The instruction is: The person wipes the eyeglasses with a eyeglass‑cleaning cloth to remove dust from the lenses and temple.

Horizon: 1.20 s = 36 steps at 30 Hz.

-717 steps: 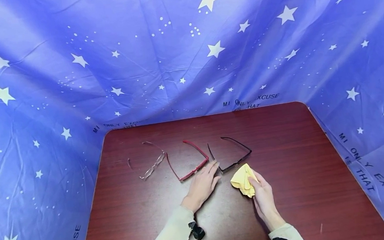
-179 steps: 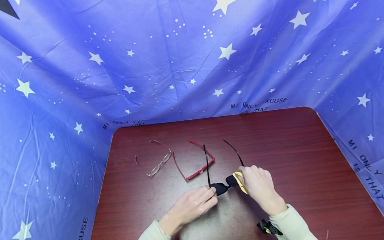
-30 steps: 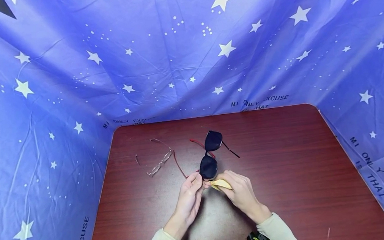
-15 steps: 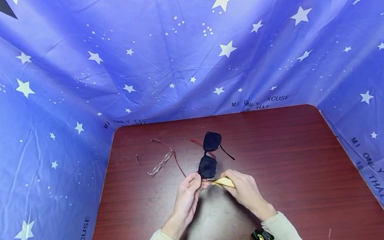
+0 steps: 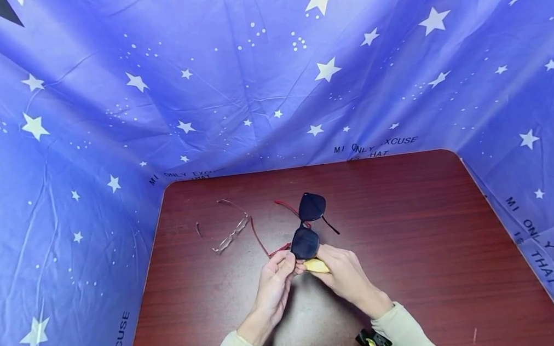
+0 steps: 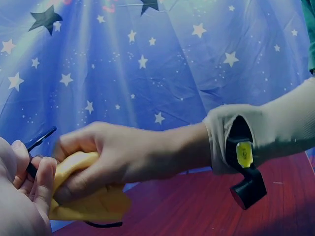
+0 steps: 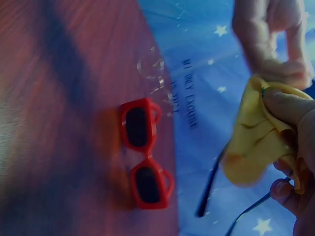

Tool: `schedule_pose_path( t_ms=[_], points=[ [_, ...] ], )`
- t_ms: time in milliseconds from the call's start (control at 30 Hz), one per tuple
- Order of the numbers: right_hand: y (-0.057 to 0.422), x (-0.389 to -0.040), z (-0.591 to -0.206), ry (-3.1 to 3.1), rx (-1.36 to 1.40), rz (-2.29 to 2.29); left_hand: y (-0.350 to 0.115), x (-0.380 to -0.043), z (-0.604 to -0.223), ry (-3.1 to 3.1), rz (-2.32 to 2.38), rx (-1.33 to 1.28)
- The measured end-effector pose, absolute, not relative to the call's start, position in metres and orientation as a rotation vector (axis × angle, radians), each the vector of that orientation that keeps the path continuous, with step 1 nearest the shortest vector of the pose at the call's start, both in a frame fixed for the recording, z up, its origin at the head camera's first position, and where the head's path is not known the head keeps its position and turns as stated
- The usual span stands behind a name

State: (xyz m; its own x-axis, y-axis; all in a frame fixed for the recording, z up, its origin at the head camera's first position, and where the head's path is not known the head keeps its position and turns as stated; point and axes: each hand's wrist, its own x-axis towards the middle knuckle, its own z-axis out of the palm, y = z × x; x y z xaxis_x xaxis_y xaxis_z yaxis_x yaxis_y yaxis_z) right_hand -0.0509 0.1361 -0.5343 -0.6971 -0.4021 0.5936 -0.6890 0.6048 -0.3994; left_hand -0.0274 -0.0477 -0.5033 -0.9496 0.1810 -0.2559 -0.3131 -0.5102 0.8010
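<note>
In the head view, black sunglasses (image 5: 305, 242) are held up over the table, turned on end with one dark lens above the other. My left hand (image 5: 270, 291) pinches them at the lower end, thumb by the lower lens. A folded yellow cloth (image 5: 316, 266) is gripped in my right hand (image 5: 348, 279), just beneath that lens and close to the left fingertips. Seen from the right wrist, the cloth (image 7: 256, 142) is bunched under the thumb, and the dark temple arms stick out below it. The cloth hides part of the sunglasses there.
Red-framed sunglasses (image 7: 147, 156) with dark lenses stand on the table (image 5: 411, 238), partly covered by the black pair in the head view. Left of them lie clear-framed glasses (image 5: 233, 234) with arms unfolded. A blue star-patterned curtain (image 5: 250, 87) surrounds the table.
The black sunglasses went from lying on the table to being held level, then turned on end. Over the last half second they shifted slightly right, while the cloth moved left toward the left fingers.
</note>
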Motion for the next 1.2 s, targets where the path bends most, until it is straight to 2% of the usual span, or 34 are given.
schedule_pose_path(
  t_ms=[167,567,900,1200],
  points=[
    [0.134,-0.05,-0.532,-2.389,0.864,0.879,-0.048,-0.028,-0.502,1.38,2.491,-0.228],
    [0.154,-0.05,-0.555,-2.625,0.667,0.732,-0.052,-0.025,-0.5,1.41,2.457,-0.21],
    [0.136,-0.05,-0.532,-2.448,0.835,0.8,-0.049,-0.026,-0.502,1.393,2.46,-0.191],
    [0.133,-0.047,-0.533,-2.5,0.792,0.786,-0.053,-0.026,-0.498,1.379,2.478,-0.19]
  ],
)
